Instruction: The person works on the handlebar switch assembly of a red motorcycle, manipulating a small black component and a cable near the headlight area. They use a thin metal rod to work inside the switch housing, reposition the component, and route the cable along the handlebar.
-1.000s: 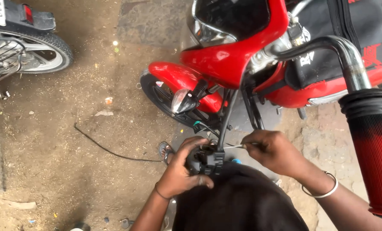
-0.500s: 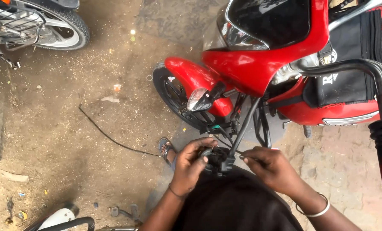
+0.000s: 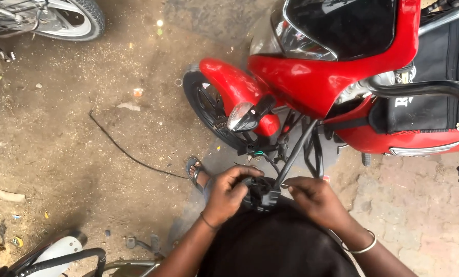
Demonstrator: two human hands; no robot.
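Between both hands, low in the middle of the view, sits a small black switch block [image 3: 260, 194], a chunky plastic housing on the end of a black cable [image 3: 297, 150]. The left hand [image 3: 230, 194] wraps around its left side, fingers curled tight on it. The right hand [image 3: 314, 197] pinches something thin at the block's right edge; what it is cannot be made out. A dark head of hair [image 3: 278, 246] hides the wrists' lower parts and whatever lies beneath. The cable rises to a red motorbike [image 3: 317, 77] with glossy bodywork, cut off at the top and right. One sandalled foot [image 3: 196, 172] shows on gritty, stained concrete [image 3: 60, 154]. Another wheel [image 3: 75, 18] is cropped at upper left.
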